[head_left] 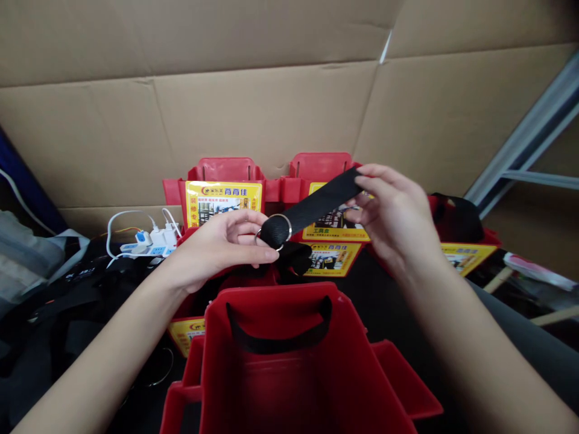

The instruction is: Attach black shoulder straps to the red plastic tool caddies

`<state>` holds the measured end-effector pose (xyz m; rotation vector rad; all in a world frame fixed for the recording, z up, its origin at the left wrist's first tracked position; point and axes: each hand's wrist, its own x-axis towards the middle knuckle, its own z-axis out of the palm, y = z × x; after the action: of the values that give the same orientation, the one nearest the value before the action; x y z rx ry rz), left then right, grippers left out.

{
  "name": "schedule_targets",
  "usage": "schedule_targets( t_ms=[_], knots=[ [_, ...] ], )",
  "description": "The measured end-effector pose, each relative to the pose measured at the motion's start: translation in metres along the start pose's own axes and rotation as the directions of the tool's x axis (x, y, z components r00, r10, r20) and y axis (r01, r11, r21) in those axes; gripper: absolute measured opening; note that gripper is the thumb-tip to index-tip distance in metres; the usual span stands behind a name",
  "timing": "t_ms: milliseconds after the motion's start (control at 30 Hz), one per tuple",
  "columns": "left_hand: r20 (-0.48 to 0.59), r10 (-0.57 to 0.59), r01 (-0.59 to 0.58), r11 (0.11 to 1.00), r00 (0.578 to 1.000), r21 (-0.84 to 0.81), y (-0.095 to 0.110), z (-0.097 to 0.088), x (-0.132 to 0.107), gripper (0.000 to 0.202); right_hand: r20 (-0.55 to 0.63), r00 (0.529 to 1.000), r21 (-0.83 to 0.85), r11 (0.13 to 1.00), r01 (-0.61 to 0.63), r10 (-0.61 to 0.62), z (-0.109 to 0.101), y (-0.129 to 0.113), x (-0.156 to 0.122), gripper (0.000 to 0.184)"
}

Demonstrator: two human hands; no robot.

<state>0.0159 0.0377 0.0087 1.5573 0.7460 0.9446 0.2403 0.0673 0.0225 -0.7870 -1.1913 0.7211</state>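
A black webbing strap is stretched between my two hands, above a red plastic tool box. My left hand pinches a metal ring with the strap passing through it. Higher up and to the right, my right hand grips the strap's other end between thumb and fingers. Inside the red box, a loop of black webbing comes through two slots in the back wall and hangs in a curve. Side pockets stick out from the box.
More red tool boxes with yellow labels stand behind, against a cardboard wall. At left are a power strip with plugged-in chargers and a heap of black straps. A metal frame rises at right.
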Motion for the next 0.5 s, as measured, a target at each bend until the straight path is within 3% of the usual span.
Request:
schedule_targets(
  t_ms=[67,167,233,333,500],
  knots=[
    [-0.009,0.021,-0.021,0.999,1.000,0.032,-0.001,0.001,0.001,0.025,-0.034,0.998,0.034,0.998,0.049,-0.048,-0.001,-0.001,0.001,0.007],
    [-0.052,0.066,-0.058,0.987,0.996,0.147,-0.001,0.004,0.002,0.014,0.206,0.978,0.033,0.999,0.020,-0.027,0.009,-0.004,-0.009,0.020],
    [-0.061,0.097,-0.081,0.972,0.993,0.220,-0.002,0.006,0.001,0.012,0.428,0.903,-0.020,0.998,0.052,-0.039,0.017,-0.005,-0.020,0.030],
    [-0.036,0.125,-0.109,0.950,0.992,0.292,-0.004,0.006,0.002,0.012,0.614,0.780,-0.160,0.949,0.270,-0.118,0.022,-0.006,-0.032,0.028],
    [0.004,0.175,-0.165,0.919,0.985,0.358,-0.010,0.005,0.004,0.012,0.814,0.554,-0.294,0.702,0.649,-0.171,0.019,-0.004,-0.037,0.021]
  ],
)
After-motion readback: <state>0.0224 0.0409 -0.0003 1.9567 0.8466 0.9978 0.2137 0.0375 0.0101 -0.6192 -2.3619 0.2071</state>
